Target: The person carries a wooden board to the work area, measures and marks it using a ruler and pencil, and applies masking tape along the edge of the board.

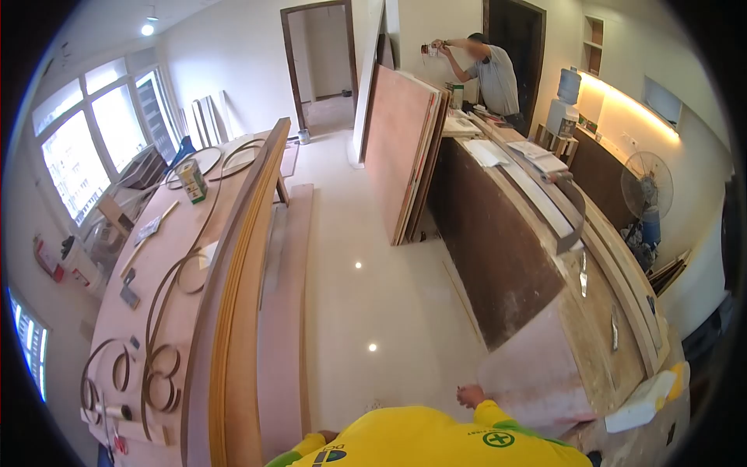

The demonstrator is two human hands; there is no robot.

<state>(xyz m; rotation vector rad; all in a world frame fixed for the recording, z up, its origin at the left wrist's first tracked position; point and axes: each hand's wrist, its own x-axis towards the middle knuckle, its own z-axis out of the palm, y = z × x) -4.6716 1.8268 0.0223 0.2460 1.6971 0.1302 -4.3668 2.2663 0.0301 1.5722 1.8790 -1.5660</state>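
Observation:
My right hand [469, 396] is in front of my yellow shirt, above the pale floor and just left of the right workbench's pinkish side panel [537, 366]. Its fingers are curled in, and nothing shows in them. My left hand [325, 434] is low at the left edge of the shirt, beside a long pinkish board [282, 335]. Sleeve and shirt cover most of that hand, so its fingers are hidden. Stacked wooden strips [237, 303] stand along the left table's edge. A white plastic bottle [642, 402] with yellow parts lies on the right bench's near end.
The left table [167, 265] bears coiled edging strips [163, 377] and a green-white box [191, 180]. Large boards [401, 148] lean against the right workbench [537, 226]. Another person [494, 78] reaches toward a wall box at the back. A fan [647, 185] stands right.

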